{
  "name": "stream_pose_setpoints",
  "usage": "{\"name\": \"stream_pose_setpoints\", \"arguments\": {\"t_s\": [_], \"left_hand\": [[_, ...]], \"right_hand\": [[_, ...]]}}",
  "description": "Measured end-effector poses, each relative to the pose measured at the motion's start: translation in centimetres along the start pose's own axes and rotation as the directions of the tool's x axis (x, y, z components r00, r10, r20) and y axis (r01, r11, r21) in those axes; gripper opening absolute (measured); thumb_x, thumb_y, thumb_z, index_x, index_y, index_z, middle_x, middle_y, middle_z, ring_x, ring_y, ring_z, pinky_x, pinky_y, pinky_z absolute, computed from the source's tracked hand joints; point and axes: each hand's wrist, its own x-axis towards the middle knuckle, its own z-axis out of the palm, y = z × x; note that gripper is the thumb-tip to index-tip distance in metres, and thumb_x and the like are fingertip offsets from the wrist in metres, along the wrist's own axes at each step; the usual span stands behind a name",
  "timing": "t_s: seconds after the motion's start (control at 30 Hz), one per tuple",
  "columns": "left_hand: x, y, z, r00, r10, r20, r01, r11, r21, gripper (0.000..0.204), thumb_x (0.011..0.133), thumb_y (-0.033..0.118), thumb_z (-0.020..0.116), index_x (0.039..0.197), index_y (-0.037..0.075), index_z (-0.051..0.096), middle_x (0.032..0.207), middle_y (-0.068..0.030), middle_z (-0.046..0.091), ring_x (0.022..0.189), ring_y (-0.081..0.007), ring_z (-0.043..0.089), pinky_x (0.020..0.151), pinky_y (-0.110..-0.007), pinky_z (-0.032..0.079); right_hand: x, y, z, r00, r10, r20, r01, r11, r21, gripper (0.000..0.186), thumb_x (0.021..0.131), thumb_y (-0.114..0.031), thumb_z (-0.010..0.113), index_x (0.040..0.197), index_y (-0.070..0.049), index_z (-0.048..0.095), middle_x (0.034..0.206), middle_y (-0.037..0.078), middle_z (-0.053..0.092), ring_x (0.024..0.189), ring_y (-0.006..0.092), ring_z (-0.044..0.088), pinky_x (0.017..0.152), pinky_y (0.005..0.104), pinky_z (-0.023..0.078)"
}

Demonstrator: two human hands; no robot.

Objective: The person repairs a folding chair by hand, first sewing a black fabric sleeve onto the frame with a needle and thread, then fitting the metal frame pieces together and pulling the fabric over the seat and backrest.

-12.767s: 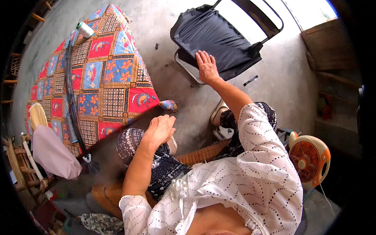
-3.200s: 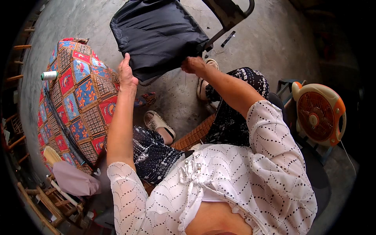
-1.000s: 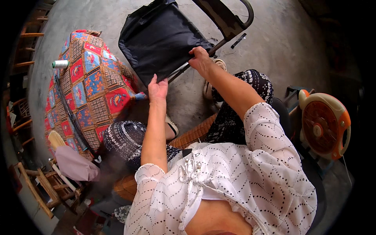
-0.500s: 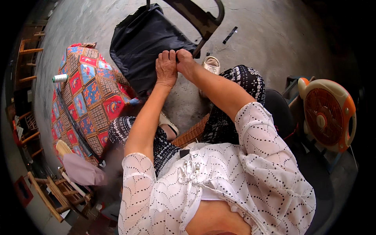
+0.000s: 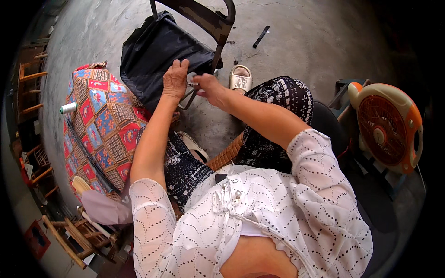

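Observation:
In front of me stands a metal-framed folding chair with a dark patterned backrest (image 5: 204, 18) and a black fabric seat (image 5: 157, 55). My left hand (image 5: 175, 81) is closed at the near edge of the seat fabric, its knuckles up. Just to its right is my right hand (image 5: 212, 90), slightly blurred, with its fingers drawn together. Something small and pale shows between the two hands, too blurred to name. A bent part of the metal frame (image 5: 187, 99) is visible beneath them. The exact grip of the right fingers is hidden.
At the left lies a red-and-blue patterned cloth (image 5: 104, 120) with a spool of white thread (image 5: 68, 108) and dark strips (image 5: 88, 148) on it. Wooden stools (image 5: 65, 236) stand lower left. An orange fan (image 5: 384, 129) is at the right. A black strip (image 5: 261, 37) lies on the floor.
The chair and both hands have shifted left and slightly down in view. My right hand has come away from the left, opening a small gap that shows the metal frame.

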Motion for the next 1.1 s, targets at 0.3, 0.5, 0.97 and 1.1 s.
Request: {"name": "stream_pose_setpoints", "arguments": {"t_s": [0.3,0.5,0.97,1.1], "left_hand": [[0.2,-1.4,-0.5,0.999,0.029,-0.031,-0.029,1.0,0.008,0.028,0.072,-0.005,0.052,0.093,0.012,0.046,0.084,-0.0128,0.049,0.077,-0.033,0.059,0.063,-0.043,0.05],[0.1,-1.7,0.1,0.998,0.023,-0.063,-0.024,0.999,-0.024,0.027,0.071,-0.005,0.053,0.092,0.011,0.046,0.084,-0.0126,0.05,0.076,-0.0325,0.059,0.063,-0.042,0.05],[-0.4,-1.2,0.3,0.998,0.037,-0.06,-0.044,0.991,-0.129,0.029,0.071,-0.007,0.053,0.093,0.011,0.047,0.083,-0.0122,0.049,0.077,-0.0348,0.059,0.061,-0.044,0.05],[-0.2,-1.3,0.1,0.998,0.026,-0.049,-0.033,0.988,-0.152,0.028,0.072,-0.007,0.052,0.093,0.01,0.046,0.082,-0.0126,0.05,0.077,-0.0357,0.058,0.062,-0.044,0.049]], "right_hand": [[1.5,-3.5,-3.2,0.932,-0.095,-0.35,0.166,0.97,0.179,0.014,0.077,-0.019,0.055,0.081,-0.006,0.058,0.071,0.007,0.059,0.062,0.0168,0.058,0.046,0.0292,0.04],[4.0,-3.4,-5.3,0.993,-0.102,-0.061,0.108,0.989,0.102,0.003,0.078,-0.006,0.057,0.081,-0.007,0.058,0.071,0.005,0.058,0.064,0.0161,0.058,0.05,0.027,0.041],[1.3,-3.5,-4.1,0.907,-0.398,0.137,0.412,0.775,-0.479,0.051,0.064,-0.004,0.075,0.108,-0.003,0.048,0.097,0.008,0.06,0.088,0.0247,0.058,0.078,0.0344,0.047],[2.3,-2.5,-4.5,0.725,-0.663,0.185,0.584,0.451,-0.675,0.047,0.067,-0.006,0.073,0.107,-0.002,0.049,0.096,0.012,0.061,0.089,0.0265,0.06,0.079,0.0351,0.047]]}}
